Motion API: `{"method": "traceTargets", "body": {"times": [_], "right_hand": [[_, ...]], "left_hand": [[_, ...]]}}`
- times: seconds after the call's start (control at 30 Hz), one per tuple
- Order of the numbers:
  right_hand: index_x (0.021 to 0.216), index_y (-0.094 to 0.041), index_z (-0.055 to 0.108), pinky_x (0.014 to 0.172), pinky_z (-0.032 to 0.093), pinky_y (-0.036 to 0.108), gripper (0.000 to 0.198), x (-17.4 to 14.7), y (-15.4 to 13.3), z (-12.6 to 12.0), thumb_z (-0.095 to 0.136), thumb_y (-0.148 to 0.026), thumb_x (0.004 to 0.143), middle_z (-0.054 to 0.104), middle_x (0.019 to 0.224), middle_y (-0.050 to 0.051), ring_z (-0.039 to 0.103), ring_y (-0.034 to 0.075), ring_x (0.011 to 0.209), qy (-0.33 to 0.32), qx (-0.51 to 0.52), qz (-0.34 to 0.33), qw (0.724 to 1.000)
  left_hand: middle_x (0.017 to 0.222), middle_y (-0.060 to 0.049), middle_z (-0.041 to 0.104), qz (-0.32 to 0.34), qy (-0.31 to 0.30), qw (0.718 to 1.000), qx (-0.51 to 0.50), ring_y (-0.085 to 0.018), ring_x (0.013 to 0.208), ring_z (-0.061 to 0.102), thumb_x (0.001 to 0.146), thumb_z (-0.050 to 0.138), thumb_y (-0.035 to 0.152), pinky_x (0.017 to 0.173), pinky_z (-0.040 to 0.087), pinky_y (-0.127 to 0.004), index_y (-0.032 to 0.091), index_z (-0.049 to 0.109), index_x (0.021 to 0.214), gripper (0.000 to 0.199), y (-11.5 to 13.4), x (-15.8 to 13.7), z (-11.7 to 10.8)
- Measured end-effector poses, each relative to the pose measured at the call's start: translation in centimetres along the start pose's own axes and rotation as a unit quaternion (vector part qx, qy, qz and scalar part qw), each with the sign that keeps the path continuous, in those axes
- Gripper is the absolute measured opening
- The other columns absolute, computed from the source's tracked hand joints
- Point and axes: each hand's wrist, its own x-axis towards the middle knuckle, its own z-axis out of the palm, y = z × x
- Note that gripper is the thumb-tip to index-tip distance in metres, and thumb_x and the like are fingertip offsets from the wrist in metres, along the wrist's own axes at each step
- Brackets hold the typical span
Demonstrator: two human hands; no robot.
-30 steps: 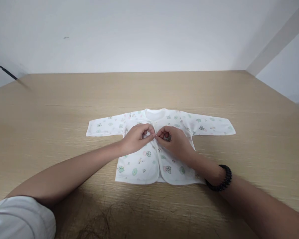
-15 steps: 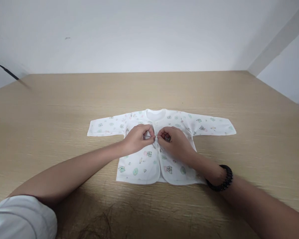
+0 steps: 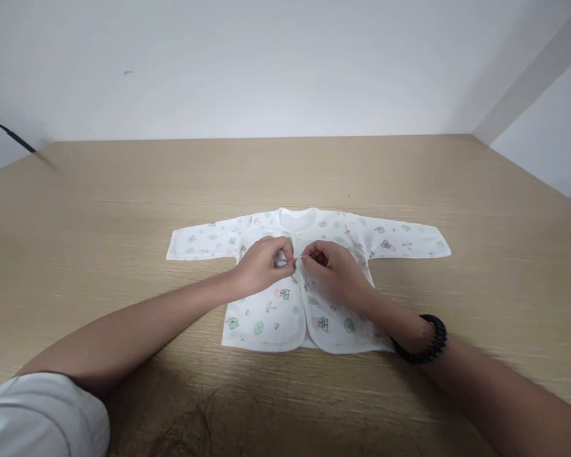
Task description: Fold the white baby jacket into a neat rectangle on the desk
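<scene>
A white baby shirt printed with small green and pink animals lies flat, sleeves spread to both sides and neckline away from me. Its front opening runs down the middle; the lower edges curve apart at the hem. A small button shows below the neckline. My left hand pinches the front edge at mid-chest from the left. From the right, my right hand pinches the facing edge, thumb and forefinger close to the left fingertips. The fingers hide the fastening between them.
The shirt rests on a wide wooden table against a white wall. A black cable comes in at the far left. Loose strands of hair hang in view at the bottom. A black coiled band circles my right wrist.
My right hand's fingertips have shifted very slightly, still pinching the shirt front. The left hand and the shirt look almost the same.
</scene>
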Motion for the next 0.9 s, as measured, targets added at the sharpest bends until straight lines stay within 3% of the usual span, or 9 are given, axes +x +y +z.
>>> {"method": "traceTargets", "body": {"times": [0.37, 0.5, 0.57, 0.7, 0.8, 0.9], "right_hand": [[0.077, -0.022, 0.064, 0.062, 0.040, 0.028, 0.009, 0.0, 0.7, 0.1, 0.057, -0.020, 0.083, 0.065, 0.071, 0.000, 0.056, 0.016, 0.068, 0.047, -0.074, -0.059, 0.994], [0.073, -0.019, 0.062, 0.063, 0.039, 0.027, 0.009, -0.4, 0.5, 0.0, 0.058, -0.019, 0.081, 0.061, 0.067, 0.000, 0.053, 0.014, 0.065, 0.102, -0.102, -0.138, 0.980], [0.062, -0.018, 0.055, 0.058, 0.035, 0.026, 0.022, -1.0, 0.2, -0.1, 0.059, -0.025, 0.082, 0.054, 0.057, -0.001, 0.047, 0.012, 0.057, 0.114, -0.130, -0.191, 0.966], [0.048, -0.018, 0.041, 0.051, 0.023, 0.027, 0.045, -2.1, -0.6, 0.0, 0.056, -0.040, 0.085, 0.048, 0.047, -0.001, 0.037, 0.010, 0.048, -0.024, -0.195, -0.244, 0.950], [0.050, -0.018, 0.045, 0.052, 0.021, 0.029, 0.040, -2.3, -0.9, 0.0, 0.055, -0.038, 0.082, 0.056, 0.052, 0.002, 0.039, 0.011, 0.050, -0.106, -0.242, -0.223, 0.938], [0.053, -0.018, 0.048, 0.053, 0.021, 0.029, 0.030, -2.2, -0.8, -0.1, 0.053, -0.032, 0.080, 0.060, 0.057, 0.003, 0.041, 0.012, 0.052, -0.127, -0.251, -0.195, 0.940]], "left_hand": [[0.093, -0.002, 0.065, 0.074, 0.006, 0.996, 0.057, -0.020, 0.089, 0.056, 0.086, 0.056, 0.018, 0.080, 0.045, -0.034, 0.022, 0.059, 0.095, 0.010, 0.1, -0.1, 0.0], [0.089, -0.003, 0.061, 0.078, 0.009, 0.994, 0.079, -0.021, 0.091, 0.054, 0.084, 0.057, 0.019, 0.083, 0.044, -0.036, 0.021, 0.059, 0.092, 0.009, 0.2, -0.3, -0.1], [0.085, -0.002, 0.059, 0.080, 0.013, 0.994, 0.070, -0.021, 0.087, 0.053, 0.081, 0.057, 0.016, 0.082, 0.043, -0.036, 0.020, 0.056, 0.085, 0.006, 0.3, -0.3, -0.2], [0.075, 0.001, 0.054, 0.128, -0.013, 0.991, 0.025, -0.018, 0.079, 0.050, 0.075, 0.053, 0.012, 0.079, 0.043, -0.033, 0.020, 0.047, 0.072, 0.010, 0.7, -0.3, -0.6], [0.059, 0.005, 0.042, 0.168, -0.087, 0.982, 0.000, -0.014, 0.065, 0.044, 0.073, 0.050, 0.011, 0.074, 0.041, -0.030, 0.020, 0.037, 0.063, 0.018, 0.9, -0.3, -0.9], [0.053, 0.006, 0.037, 0.185, -0.135, 0.973, -0.007, -0.013, 0.057, 0.041, 0.073, 0.050, 0.013, 0.068, 0.040, -0.028, 0.021, 0.036, 0.061, 0.020, 1.0, -0.3, -1.0]]}}
